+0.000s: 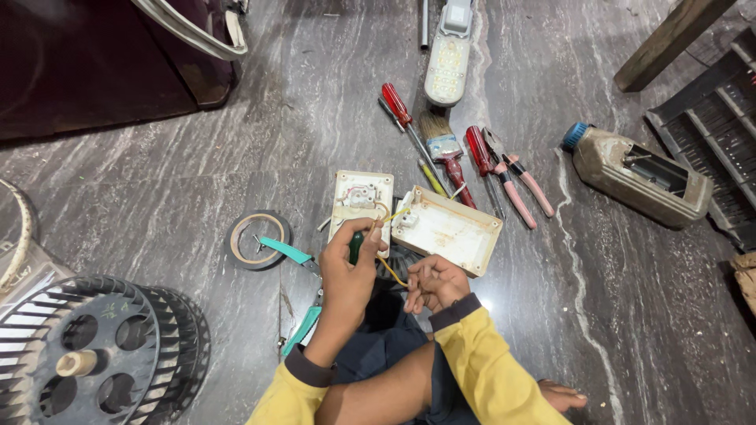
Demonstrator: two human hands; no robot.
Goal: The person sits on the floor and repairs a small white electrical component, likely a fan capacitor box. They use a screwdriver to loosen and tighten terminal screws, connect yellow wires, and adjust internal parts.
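Green-handled screwdriver [356, 245] sits in the left hand [346, 271], closed round it, tip at the white switch box [361, 201] mid-floor; right hand [433, 283] pinches the yellow wire [391, 271]. Better kept upright.

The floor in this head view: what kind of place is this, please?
Probably an informal repair spot on a home or small workshop floor. Hand tools such as a red screwdriver and pliers lie on the grey stone floor, beside an opened switch box and a blower wheel.
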